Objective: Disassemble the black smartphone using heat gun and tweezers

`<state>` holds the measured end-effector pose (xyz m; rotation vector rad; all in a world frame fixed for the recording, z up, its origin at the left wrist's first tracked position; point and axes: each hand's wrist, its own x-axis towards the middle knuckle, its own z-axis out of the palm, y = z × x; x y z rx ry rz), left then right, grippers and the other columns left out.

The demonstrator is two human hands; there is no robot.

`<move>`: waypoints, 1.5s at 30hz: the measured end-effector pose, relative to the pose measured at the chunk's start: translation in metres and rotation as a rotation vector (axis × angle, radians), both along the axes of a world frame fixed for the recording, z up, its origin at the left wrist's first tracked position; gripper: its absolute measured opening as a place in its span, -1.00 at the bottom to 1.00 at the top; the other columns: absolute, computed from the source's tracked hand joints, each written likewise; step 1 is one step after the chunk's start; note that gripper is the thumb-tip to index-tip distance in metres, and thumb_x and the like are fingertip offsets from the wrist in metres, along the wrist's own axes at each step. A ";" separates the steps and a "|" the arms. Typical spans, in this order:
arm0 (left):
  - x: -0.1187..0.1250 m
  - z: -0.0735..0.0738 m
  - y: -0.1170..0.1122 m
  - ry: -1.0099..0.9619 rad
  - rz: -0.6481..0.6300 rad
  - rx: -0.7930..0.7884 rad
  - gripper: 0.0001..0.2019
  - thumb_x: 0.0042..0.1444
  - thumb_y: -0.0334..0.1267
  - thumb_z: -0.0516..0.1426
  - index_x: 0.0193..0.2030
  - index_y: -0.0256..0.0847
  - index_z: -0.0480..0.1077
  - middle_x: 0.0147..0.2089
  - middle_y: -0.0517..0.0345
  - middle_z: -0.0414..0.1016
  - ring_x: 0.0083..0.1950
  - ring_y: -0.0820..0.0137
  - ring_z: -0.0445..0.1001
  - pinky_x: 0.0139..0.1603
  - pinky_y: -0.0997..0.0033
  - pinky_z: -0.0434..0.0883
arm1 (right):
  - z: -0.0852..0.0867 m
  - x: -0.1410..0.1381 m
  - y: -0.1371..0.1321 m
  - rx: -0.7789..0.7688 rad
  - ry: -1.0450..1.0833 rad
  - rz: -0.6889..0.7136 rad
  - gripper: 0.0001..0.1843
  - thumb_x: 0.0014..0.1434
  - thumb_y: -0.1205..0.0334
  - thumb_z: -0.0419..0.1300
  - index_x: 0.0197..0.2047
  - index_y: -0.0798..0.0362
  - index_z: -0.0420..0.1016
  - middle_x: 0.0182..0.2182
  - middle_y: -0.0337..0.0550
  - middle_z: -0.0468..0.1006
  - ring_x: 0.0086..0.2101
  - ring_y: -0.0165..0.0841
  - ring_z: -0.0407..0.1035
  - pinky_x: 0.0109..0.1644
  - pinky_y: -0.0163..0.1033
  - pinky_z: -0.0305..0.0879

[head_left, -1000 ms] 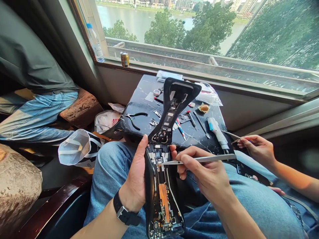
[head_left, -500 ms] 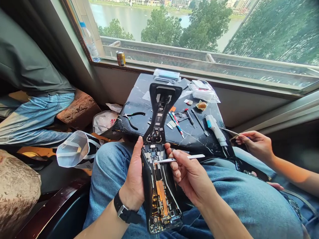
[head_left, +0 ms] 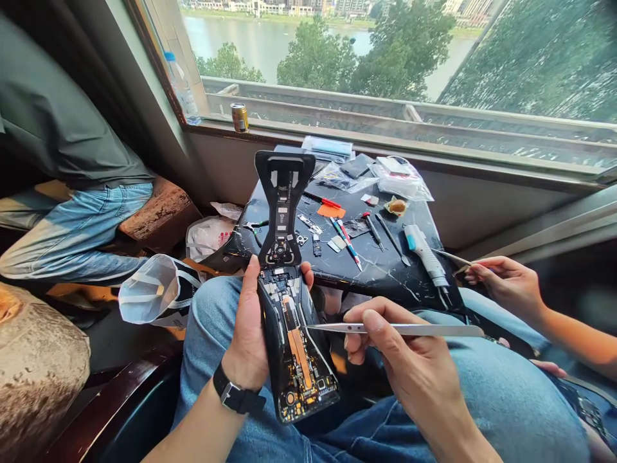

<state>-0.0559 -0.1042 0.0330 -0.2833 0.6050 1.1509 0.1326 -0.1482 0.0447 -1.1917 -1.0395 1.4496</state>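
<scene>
Left hand: the opened smartphone is gripped upright in the left hand, with the thumb raised along its left edge and a fingertip curled round its right edge; the wrist, banded by a black watch, is angled in from the near left.

Right hand: the tweezers are pinched between thumb and fingers of the closed right hand, held level, with the forearm entering from the near right.

Tool tips: the points are brought just beside the phone's right edge, level with its upper circuit board; a gap is left between the knuckles and the phone.

Phone: it is held above the person's denim-clad knee, its black back cover swung open and standing towards the far side, in front of the table's near edge.

Table: a black marble-patterned tabletop is spread with screwdrivers, a white soldering iron and plastic bags.

Co-worker: a second person's hand is extended from the right, a thin metal tool held in the fingers, near the table's right corner.

Far side: a drinks can is stood on the window sill.
</scene>
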 end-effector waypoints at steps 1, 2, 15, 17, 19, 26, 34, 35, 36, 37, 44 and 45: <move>-0.001 -0.001 0.000 0.010 0.007 0.015 -0.49 0.40 0.16 0.09 0.06 -0.29 0.56 -0.09 -0.11 0.69 -0.11 0.20 0.71 -0.15 0.31 0.67 | 0.000 -0.001 0.000 -0.012 0.003 0.010 -0.59 0.27 -0.16 0.39 -0.28 0.06 0.69 -0.53 -0.14 0.59 -0.53 -0.39 0.48 -0.46 -0.35 0.45; -0.003 -0.001 -0.001 0.019 0.011 0.023 -0.49 0.40 0.16 0.10 0.08 -0.29 0.55 -0.08 -0.12 0.68 -0.10 0.20 0.71 -0.15 0.30 0.67 | 0.000 -0.003 0.000 -0.022 0.003 0.015 -0.57 0.26 -0.17 0.39 -0.29 0.07 0.68 -0.54 -0.14 0.59 -0.54 -0.38 0.47 -0.47 -0.35 0.45; -0.015 0.006 0.002 -0.001 0.055 0.107 -0.46 0.42 0.19 0.06 0.06 -0.31 0.54 -0.11 -0.07 0.66 -0.14 0.26 0.70 -0.19 0.34 0.68 | 0.022 -0.017 -0.009 -0.132 -0.048 -0.020 -0.51 0.20 -0.23 0.42 -0.39 0.07 0.65 -0.59 -0.17 0.52 -0.55 -0.40 0.39 -0.48 -0.34 0.37; -0.018 0.006 0.004 0.000 0.078 0.123 -0.46 0.41 0.20 0.07 0.04 -0.30 0.55 -0.12 -0.06 0.65 -0.15 0.28 0.69 -0.21 0.36 0.67 | 0.021 -0.019 -0.009 -0.138 -0.056 -0.010 -0.51 0.20 -0.22 0.42 -0.40 0.07 0.65 -0.59 -0.17 0.52 -0.56 -0.41 0.38 -0.49 -0.34 0.36; -0.020 0.006 0.005 0.003 0.095 0.139 -0.47 0.42 0.19 0.06 0.01 -0.30 0.55 -0.13 -0.05 0.65 -0.16 0.29 0.69 -0.22 0.37 0.67 | 0.020 -0.022 -0.010 -0.143 -0.059 0.009 -0.51 0.21 -0.21 0.42 -0.41 0.08 0.64 -0.59 -0.16 0.54 -0.56 -0.42 0.38 -0.49 -0.36 0.35; -0.025 0.008 0.008 0.030 0.113 0.160 -0.46 0.42 0.19 0.05 -0.03 -0.30 0.58 -0.17 -0.05 0.65 -0.19 0.31 0.67 -0.23 0.41 0.65 | 0.013 -0.034 -0.009 -0.259 0.128 -0.031 -0.58 0.16 -0.10 0.50 -0.40 0.09 0.61 -0.63 -0.21 0.54 -0.63 -0.50 0.35 -0.54 -0.45 0.30; -0.029 0.010 0.011 0.026 0.109 0.185 -0.41 0.45 0.21 -0.02 -0.04 -0.30 0.58 -0.24 0.00 0.63 -0.32 0.37 0.61 -0.35 0.47 0.60 | -0.016 -0.045 -0.005 -0.379 0.300 -0.033 -0.52 0.02 -0.15 0.56 -0.41 0.09 0.56 -0.66 -0.25 0.51 -0.71 -0.54 0.30 -0.63 -0.48 0.26; -0.029 0.010 0.012 0.025 0.110 0.188 -0.41 0.44 0.21 -0.01 -0.04 -0.31 0.58 -0.25 0.00 0.63 -0.32 0.37 0.61 -0.35 0.47 0.60 | -0.018 -0.047 -0.006 -0.378 0.310 -0.032 -0.53 0.03 -0.14 0.56 -0.40 0.09 0.57 -0.66 -0.25 0.52 -0.71 -0.54 0.30 -0.62 -0.48 0.27; -0.030 0.010 0.012 0.025 0.111 0.190 -0.41 0.44 0.21 -0.01 -0.04 -0.32 0.58 -0.26 -0.01 0.62 -0.33 0.37 0.61 -0.35 0.48 0.60 | -0.019 -0.049 -0.007 -0.371 0.318 -0.031 -0.53 0.03 -0.13 0.56 -0.40 0.10 0.57 -0.66 -0.24 0.52 -0.71 -0.54 0.30 -0.62 -0.48 0.26; -0.031 0.010 0.013 0.025 0.112 0.190 -0.41 0.45 0.21 -0.02 -0.05 -0.32 0.58 -0.26 -0.01 0.62 -0.33 0.37 0.61 -0.36 0.48 0.59 | -0.018 -0.050 -0.007 -0.361 0.322 -0.032 -0.54 0.04 -0.13 0.56 -0.41 0.10 0.58 -0.66 -0.24 0.52 -0.71 -0.54 0.31 -0.62 -0.48 0.26; -0.034 0.007 0.016 0.043 0.200 0.146 -0.47 0.46 0.16 0.00 0.02 -0.29 0.55 -0.13 -0.02 0.65 -0.14 0.33 0.66 -0.10 0.41 0.64 | -0.012 -0.049 -0.007 -0.337 0.338 -0.061 -0.61 0.08 -0.01 0.58 -0.36 0.15 0.65 -0.65 -0.24 0.52 -0.68 -0.60 0.29 -0.60 -0.55 0.19; -0.035 0.006 0.017 0.044 0.208 0.141 -0.46 0.45 0.17 0.01 0.04 -0.30 0.55 -0.12 -0.03 0.65 -0.14 0.32 0.66 -0.10 0.40 0.64 | -0.013 -0.049 -0.006 -0.363 0.355 -0.063 -0.60 0.04 -0.02 0.60 -0.37 0.15 0.65 -0.67 -0.26 0.50 -0.69 -0.60 0.27 -0.62 -0.54 0.17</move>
